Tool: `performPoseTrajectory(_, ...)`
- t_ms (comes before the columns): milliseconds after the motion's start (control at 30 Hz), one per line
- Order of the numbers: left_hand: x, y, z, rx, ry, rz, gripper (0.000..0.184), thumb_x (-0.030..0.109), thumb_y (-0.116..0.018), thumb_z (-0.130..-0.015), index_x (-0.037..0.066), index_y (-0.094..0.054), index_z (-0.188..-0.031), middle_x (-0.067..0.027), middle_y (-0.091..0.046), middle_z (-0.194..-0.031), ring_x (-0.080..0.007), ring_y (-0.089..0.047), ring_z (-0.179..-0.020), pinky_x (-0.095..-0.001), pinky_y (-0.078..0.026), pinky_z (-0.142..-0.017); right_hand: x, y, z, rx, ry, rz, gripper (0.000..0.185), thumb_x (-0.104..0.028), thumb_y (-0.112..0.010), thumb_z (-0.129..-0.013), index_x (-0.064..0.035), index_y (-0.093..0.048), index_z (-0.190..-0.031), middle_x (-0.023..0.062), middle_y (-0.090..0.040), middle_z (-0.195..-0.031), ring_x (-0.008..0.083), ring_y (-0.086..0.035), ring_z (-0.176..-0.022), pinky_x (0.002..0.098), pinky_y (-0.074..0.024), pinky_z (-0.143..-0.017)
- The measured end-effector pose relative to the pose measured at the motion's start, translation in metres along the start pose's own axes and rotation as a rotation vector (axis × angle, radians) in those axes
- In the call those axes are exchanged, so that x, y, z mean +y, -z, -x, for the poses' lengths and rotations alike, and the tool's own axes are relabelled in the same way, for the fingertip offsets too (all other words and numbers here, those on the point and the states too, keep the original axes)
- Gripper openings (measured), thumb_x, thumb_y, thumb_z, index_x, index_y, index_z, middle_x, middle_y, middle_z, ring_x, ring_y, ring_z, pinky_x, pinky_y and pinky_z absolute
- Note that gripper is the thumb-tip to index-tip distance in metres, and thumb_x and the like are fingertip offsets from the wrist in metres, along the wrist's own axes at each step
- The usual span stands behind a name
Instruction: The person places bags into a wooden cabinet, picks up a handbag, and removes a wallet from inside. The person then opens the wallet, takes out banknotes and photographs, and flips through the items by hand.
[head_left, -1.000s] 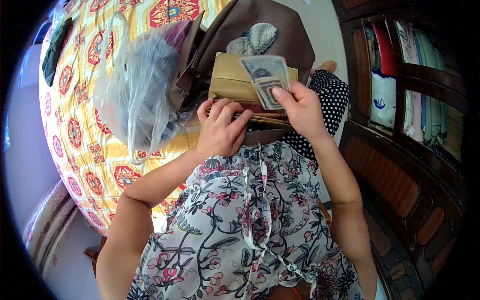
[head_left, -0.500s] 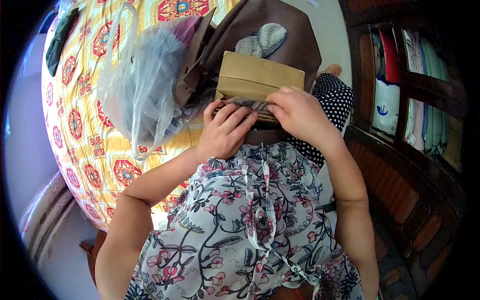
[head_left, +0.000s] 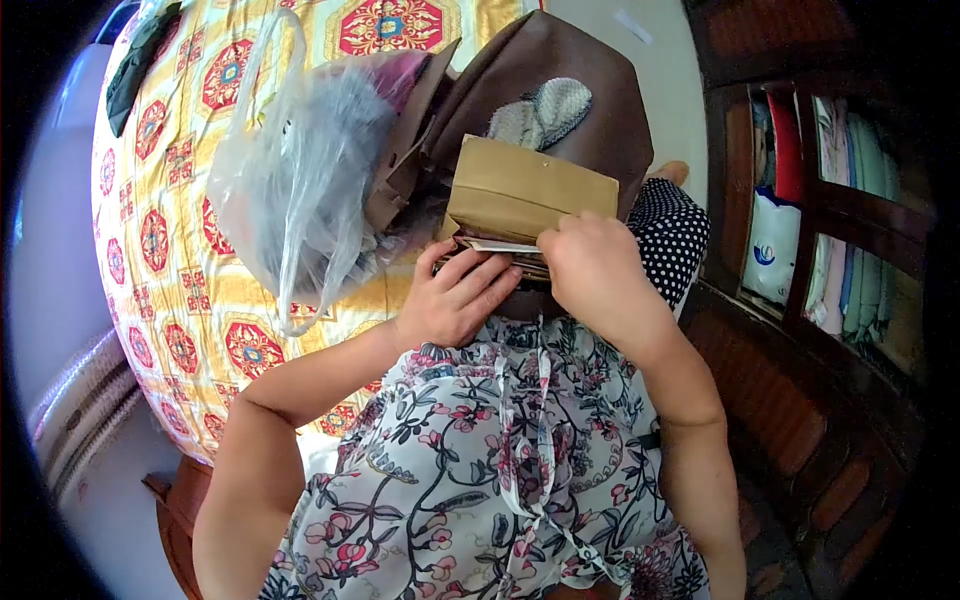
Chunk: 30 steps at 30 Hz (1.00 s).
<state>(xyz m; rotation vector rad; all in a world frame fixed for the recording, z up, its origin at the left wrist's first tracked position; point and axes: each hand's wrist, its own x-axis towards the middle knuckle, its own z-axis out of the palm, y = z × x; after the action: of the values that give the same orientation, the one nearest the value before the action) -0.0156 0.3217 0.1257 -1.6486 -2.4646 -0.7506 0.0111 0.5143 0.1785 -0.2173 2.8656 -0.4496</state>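
Observation:
A long wallet (head_left: pixel 532 180) lies open on my lap, its tan flap raised away from me. The fingers of my left hand (head_left: pixel 455 300) are curled over the wallet's near edge and hold it by the pockets. At the right end of the pockets, my right hand (head_left: pixel 600 265) pinches a thin white slip (head_left: pixel 500 246), probably paper or card, which sticks up from the opening. The right fingertips are partly hidden behind the hand. Behind the wallet sits a large brown bag (head_left: pixel 605 85), with a grey-and-white knitted item (head_left: pixel 545 110) on it.
To the left, a clear plastic bag (head_left: pixel 310 170) with stuff inside rests on a yellow-and-red patterned cloth (head_left: pixel 255 345). A dark wooden cabinet (head_left: pixel 870 210) holding folded fabrics stands at right. A polka-dot garment (head_left: pixel 670 225) covers a leg beside the wallet.
The dark patterned edge between my hands no longer shows; a white slip shows at the opening instead. My right hand has turned more knuckles-up, and the whole view has shifted slightly.

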Motion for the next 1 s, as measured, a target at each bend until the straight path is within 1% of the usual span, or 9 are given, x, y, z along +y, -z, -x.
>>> performPoseTrajectory(167,0.0,-0.001,-0.002,0.01,0.019,0.037,0.038,0.014,-0.055,-0.065,0.01,-0.057,-0.103,-0.0036,-0.055,-0.105,-0.0196,-0.049,-0.094,-0.041,-0.032,-0.086,0.001,-0.004,-0.002,-0.019,-0.06,0.007,0.006,-0.01,-0.057,-0.064,-0.0049,-0.06,-0.066,0.0113,-0.058,-0.071,0.0258,-0.058,-0.073,0.0364,-0.0452,-0.064)
performPoseTrajectory(233,-0.001,-0.002,-0.001,0.012,0.021,0.04,0.039,0.014,-0.056,-0.065,0.009,-0.057,-0.103,-0.0039,-0.055,-0.105,-0.0198,-0.049,-0.094,-0.0413,-0.032,-0.086,0.003,-0.003,-0.001,0.002,-0.055,-0.115,0.008,-0.012,-0.057,-0.066,-0.0045,-0.058,-0.067,0.0107,-0.057,-0.072,0.0265,-0.057,-0.073,0.038,-0.0448,-0.064)
performPoseTrajectory(333,-0.001,-0.002,-0.001,0.018,0.018,0.043,0.04,0.014,-0.056,-0.064,0.009,-0.057,-0.104,-0.0043,-0.054,-0.105,-0.0203,-0.049,-0.094,-0.0419,-0.032,-0.085,0.008,-0.001,0.002,0.101,-0.042,-0.198,0.009,-0.013,-0.057,-0.07,-0.0044,-0.056,-0.069,0.0105,-0.055,-0.072,0.0275,-0.056,-0.073,0.0391,-0.0446,-0.064)
performPoseTrajectory(433,-0.002,-0.003,0.0,0.02,0.009,0.048,0.041,0.014,-0.057,-0.064,0.009,-0.056,-0.104,-0.0044,-0.054,-0.106,-0.0206,-0.049,-0.094,-0.042,-0.032,-0.086,0.015,-0.011,0.007,0.107,0.017,-0.222,0.007,-0.012,-0.055,-0.071,-0.0047,-0.055,-0.072,0.0107,-0.054,-0.071,0.0283,-0.055,-0.073,0.0387,-0.0442,-0.063)
performPoseTrajectory(567,-0.001,-0.002,0.0,-0.006,0.015,0.062,0.042,0.015,-0.058,-0.063,0.009,-0.056,-0.104,-0.0042,-0.054,-0.106,-0.0209,-0.049,-0.094,-0.0418,-0.031,-0.086,0.013,-0.016,0.007,0.069,-0.025,-0.211,0.008,-0.012,-0.055,-0.071,-0.0048,-0.055,-0.073,0.0108,-0.054,-0.072,0.0287,-0.055,-0.072,0.0387,-0.044,-0.063)
performPoseTrajectory(633,-0.001,-0.002,0.0,-0.004,0.017,0.059,0.042,0.015,-0.058,-0.063,0.01,-0.056,-0.105,-0.0041,-0.054,-0.107,-0.021,-0.049,-0.095,-0.0419,-0.031,-0.086,0.009,-0.013,0.004,0.145,-0.091,-0.292,0.008,-0.012,-0.054,-0.071,-0.0045,-0.055,-0.069,0.0105,-0.054,-0.071,0.0291,-0.054,-0.072,0.0394,-0.0438,-0.063)
performPoseTrajectory(767,-0.001,-0.002,0.002,-0.004,0.015,0.047,0.043,0.015,-0.058,-0.063,0.01,-0.055,-0.106,-0.0042,-0.054,-0.108,-0.0211,-0.049,-0.095,-0.0422,-0.031,-0.086,0.014,-0.015,0.003,0.194,-0.043,-0.268,0.008,-0.012,-0.053,-0.071,-0.0047,-0.055,-0.069,0.0105,-0.054,-0.071,0.0291,-0.055,-0.07,0.0397,-0.0441,-0.062)
performPoseTrajectory(933,0.0,0.0,-0.001,0.006,0.026,0.058,0.041,0.014,-0.057,-0.063,0.009,-0.057,-0.103,-0.0032,-0.054,-0.105,-0.0181,-0.049,-0.095,-0.0405,-0.032,-0.086,0.017,-0.028,0.004,0.062,0.017,-0.186,0.008,-0.013,-0.056,-0.07,-0.0051,-0.056,-0.072,0.0104,-0.054,-0.073,0.0289,-0.055,-0.073,0.0397,-0.0435,-0.064)
performPoseTrajectory(1000,0.0,0.0,-0.001,0.009,0.026,0.059,0.041,0.013,-0.057,-0.063,0.009,-0.056,-0.103,-0.0033,-0.054,-0.104,-0.0182,-0.049,-0.095,-0.0405,-0.032,-0.086,0.022,-0.016,0.003,0.126,-0.029,-0.228,0.008,-0.013,-0.058,-0.069,-0.0054,-0.057,-0.071,0.0104,-0.054,-0.073,0.0289,-0.054,-0.073,0.04,-0.043,-0.065)
